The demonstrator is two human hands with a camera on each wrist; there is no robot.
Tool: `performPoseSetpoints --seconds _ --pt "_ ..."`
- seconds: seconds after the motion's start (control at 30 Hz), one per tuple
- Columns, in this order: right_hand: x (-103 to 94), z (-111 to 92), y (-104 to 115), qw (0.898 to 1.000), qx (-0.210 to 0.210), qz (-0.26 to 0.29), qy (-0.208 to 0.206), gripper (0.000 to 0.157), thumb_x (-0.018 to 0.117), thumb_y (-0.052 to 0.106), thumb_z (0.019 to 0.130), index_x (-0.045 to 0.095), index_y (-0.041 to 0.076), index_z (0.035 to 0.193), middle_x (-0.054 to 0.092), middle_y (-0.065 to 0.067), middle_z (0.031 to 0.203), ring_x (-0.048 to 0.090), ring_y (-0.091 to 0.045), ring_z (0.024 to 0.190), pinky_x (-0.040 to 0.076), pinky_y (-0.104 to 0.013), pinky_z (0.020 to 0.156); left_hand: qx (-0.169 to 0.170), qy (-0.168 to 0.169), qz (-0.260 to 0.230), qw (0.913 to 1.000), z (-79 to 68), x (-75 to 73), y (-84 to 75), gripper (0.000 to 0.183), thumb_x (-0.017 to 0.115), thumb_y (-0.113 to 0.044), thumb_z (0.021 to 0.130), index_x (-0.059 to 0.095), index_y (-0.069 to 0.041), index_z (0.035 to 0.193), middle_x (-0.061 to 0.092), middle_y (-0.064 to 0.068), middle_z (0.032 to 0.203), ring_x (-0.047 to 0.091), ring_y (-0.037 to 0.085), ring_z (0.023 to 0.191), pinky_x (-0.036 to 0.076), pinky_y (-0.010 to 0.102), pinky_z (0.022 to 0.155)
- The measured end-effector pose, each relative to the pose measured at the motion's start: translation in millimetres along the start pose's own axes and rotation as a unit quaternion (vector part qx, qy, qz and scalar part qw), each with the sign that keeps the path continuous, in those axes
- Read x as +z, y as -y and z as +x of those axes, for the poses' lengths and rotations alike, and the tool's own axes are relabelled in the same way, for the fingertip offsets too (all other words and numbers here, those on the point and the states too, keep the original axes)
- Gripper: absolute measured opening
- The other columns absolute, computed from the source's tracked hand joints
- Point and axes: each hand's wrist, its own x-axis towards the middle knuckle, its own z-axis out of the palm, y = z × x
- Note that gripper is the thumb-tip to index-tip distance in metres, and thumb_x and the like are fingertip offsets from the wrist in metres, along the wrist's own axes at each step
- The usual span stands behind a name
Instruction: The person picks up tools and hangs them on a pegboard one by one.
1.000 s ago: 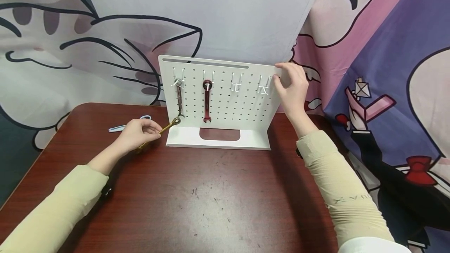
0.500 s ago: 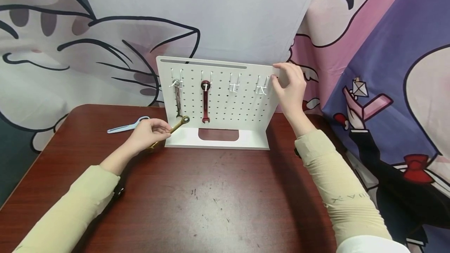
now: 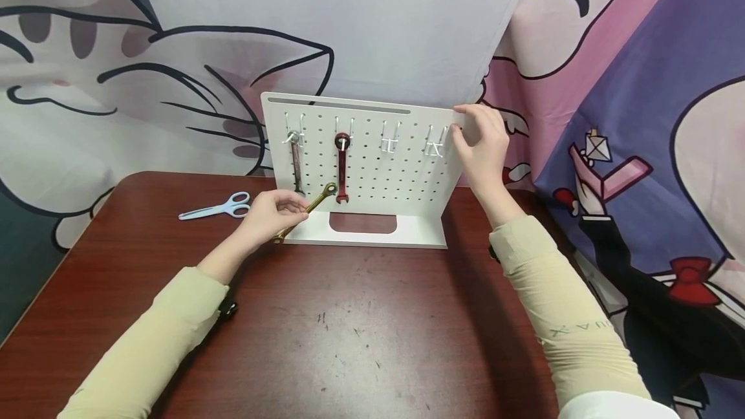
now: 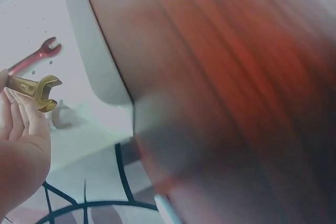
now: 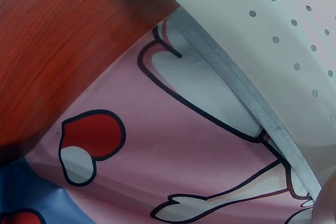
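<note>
My left hand (image 3: pixel 272 214) pinches a gold wrench (image 3: pixel 317 200) by its middle, in front of the lower left of a white pegboard stand (image 3: pixel 372 173). Its ring end points up and right; the open-jawed end (image 4: pixel 46 94) shows large in the left wrist view. A silver wrench (image 3: pixel 296 163) and a dark red wrench (image 3: pixel 342 170) hang from the two left hooks of the board. The two right hooks (image 3: pixel 390 141) hold nothing. At the board's upper right corner, my right hand (image 3: pixel 486 144) grips the edge between thumb and fingers.
Light blue scissors (image 3: pixel 215 209) lie on the brown wooden table (image 3: pixel 349 322), left of the stand. Behind the table hang printed cloths (image 3: pixel 407 24) with cartoon figures. The stand's white base (image 3: pixel 421 231) rests near the table's back edge.
My left hand has carried the gold wrench right, across the front of the board's left part, tilting it more upright. The scissors have come into full view. My right hand stays put.
</note>
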Motion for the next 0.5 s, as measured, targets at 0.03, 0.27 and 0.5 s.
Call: performPoseSetpoints --seconds 0.03,0.27,0.5 --pt "0.1 0 0 1.000 0.000 0.000 0.000 0.025 0.074 0.000 0.095 0.075 -0.002 0.119 0.076 -0.021 0.118 0.064 -0.036 0.121 0.046 -0.039 0.112 0.000 -0.003 -0.006 1.0000 1.2 2.9 -1.2 0.022 0.078 0.000 0.091 0.075 0.008 0.111 0.077 0.021 0.103 0.067 0.001 0.082 0.056 0.013 0.075" --pt "0.5 1 0 1.000 -0.001 0.001 -0.004 0.025 0.074 0.000 0.094 0.075 -0.002 0.119 0.076 -0.021 0.118 0.064 -0.036 0.121 0.046 -0.039 0.113 0.010 -0.017 -0.050 0.9986 10.4 24.6 -12.6 0.023 0.078 0.000 0.091 0.074 0.010 0.113 0.075 0.025 0.108 0.066 0.002 0.084 0.055 0.012 0.077" --pt "0.6 1 0 1.000 0.002 0.000 -0.002 0.025 0.074 0.000 0.094 0.076 -0.002 0.119 0.076 -0.020 0.118 0.064 -0.036 0.122 0.046 -0.039 0.113 0.017 -0.029 -0.099 0.9945 17.4 47.0 -31.5 0.022 0.077 0.002 0.093 0.073 0.010 0.113 0.074 0.025 0.113 0.066 0.003 0.087 0.055 0.012 0.082"
